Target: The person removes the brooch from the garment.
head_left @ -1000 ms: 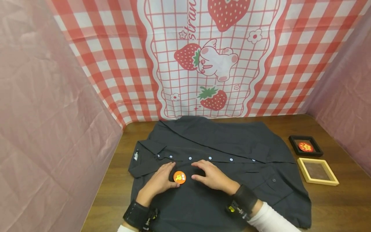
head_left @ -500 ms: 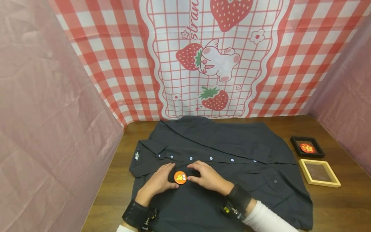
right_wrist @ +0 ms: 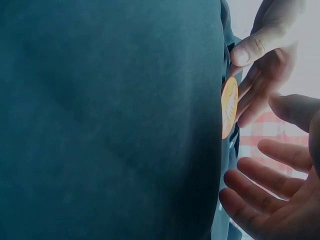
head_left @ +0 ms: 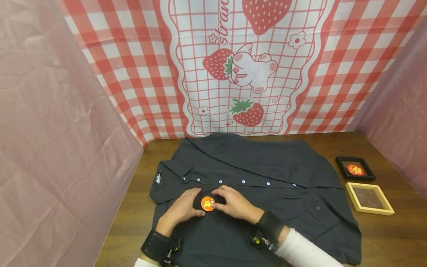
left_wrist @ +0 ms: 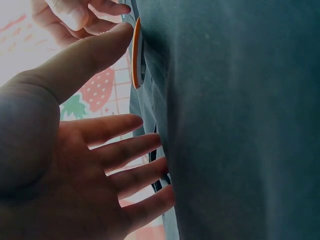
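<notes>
A round orange pin badge (head_left: 207, 204) with a yellow figure lies on a dark button-up shirt (head_left: 230, 233) that is spread flat. My left hand (head_left: 183, 207) is at the badge's left, fingers extended and resting on the shirt, the thumb near its lower edge. From the right, my right hand (head_left: 235, 203) reaches over, its thumb tip overlapping the badge's right edge in the head view. The right wrist view shows that thumb (right_wrist: 292, 111) apart from the badge. Fingers of both hands are spread, and neither grips anything. The badge's back is against the cloth.
A black frame (head_left: 370, 177) at the right holds a red badge (head_left: 355, 170) with a yellow star. Nearer stands a light wooden frame (head_left: 388, 212). Brown tabletop (head_left: 133, 196) shows around the shirt. A checked strawberry cloth (head_left: 153, 81) hangs behind, pink cloth at both sides.
My right hand has moved left toward the badge, and its thumb now overlaps the badge's edge. My left hand and the badge have stayed in place on the shirt.
</notes>
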Action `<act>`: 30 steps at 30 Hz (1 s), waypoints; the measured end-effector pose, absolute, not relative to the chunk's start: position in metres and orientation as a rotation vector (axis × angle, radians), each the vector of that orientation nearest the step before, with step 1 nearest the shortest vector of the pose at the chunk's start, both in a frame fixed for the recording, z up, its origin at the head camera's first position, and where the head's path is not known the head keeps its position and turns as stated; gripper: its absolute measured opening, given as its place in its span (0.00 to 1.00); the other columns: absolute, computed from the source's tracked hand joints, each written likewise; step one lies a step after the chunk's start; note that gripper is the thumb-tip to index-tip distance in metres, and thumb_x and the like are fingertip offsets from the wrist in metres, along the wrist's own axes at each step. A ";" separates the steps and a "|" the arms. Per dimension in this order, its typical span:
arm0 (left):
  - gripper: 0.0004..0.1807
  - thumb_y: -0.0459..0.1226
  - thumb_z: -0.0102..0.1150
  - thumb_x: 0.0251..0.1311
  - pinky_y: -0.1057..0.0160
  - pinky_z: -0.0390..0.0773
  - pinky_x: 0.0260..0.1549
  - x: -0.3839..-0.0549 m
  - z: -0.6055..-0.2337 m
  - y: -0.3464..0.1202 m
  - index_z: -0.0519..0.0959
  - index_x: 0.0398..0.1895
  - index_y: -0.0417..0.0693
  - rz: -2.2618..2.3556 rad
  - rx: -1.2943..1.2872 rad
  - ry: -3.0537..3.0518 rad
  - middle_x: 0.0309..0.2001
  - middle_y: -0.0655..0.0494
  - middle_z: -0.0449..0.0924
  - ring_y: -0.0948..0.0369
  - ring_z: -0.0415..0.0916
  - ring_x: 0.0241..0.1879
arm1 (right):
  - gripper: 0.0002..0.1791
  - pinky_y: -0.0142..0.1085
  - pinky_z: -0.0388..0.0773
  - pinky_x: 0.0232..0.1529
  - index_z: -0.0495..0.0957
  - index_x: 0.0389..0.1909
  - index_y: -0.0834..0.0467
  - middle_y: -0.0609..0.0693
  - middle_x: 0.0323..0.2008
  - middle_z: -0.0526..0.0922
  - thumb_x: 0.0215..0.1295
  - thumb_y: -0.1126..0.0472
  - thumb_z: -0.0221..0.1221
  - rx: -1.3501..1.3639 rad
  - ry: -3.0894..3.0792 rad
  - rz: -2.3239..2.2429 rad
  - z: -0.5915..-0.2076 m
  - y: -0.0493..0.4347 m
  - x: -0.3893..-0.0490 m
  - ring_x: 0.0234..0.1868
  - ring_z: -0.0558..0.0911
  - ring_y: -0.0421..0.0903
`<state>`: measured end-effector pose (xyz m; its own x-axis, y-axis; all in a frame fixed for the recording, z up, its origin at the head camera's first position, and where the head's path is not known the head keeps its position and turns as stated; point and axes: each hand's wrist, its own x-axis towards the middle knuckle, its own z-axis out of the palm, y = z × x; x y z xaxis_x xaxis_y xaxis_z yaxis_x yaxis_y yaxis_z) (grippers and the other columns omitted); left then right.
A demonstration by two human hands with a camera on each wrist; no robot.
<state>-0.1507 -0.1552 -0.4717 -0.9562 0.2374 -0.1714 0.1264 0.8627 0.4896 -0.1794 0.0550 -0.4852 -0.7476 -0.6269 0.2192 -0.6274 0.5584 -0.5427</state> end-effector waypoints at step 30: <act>0.41 0.41 0.76 0.45 0.38 0.66 0.63 -0.148 -0.474 -0.156 0.71 0.63 0.36 0.716 0.304 2.824 0.67 0.39 0.69 0.42 0.62 0.69 | 0.26 0.41 0.77 0.51 0.80 0.54 0.57 0.49 0.46 0.79 0.57 0.47 0.68 1.136 -2.884 0.819 -0.491 0.037 -0.183 0.47 0.78 0.45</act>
<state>-0.1482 -0.1560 -0.4741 -0.9563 0.2492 -0.1528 0.1463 0.8606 0.4878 -0.1827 0.0371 -0.4910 -0.7470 -0.6534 0.1229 -0.6204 0.6186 -0.4821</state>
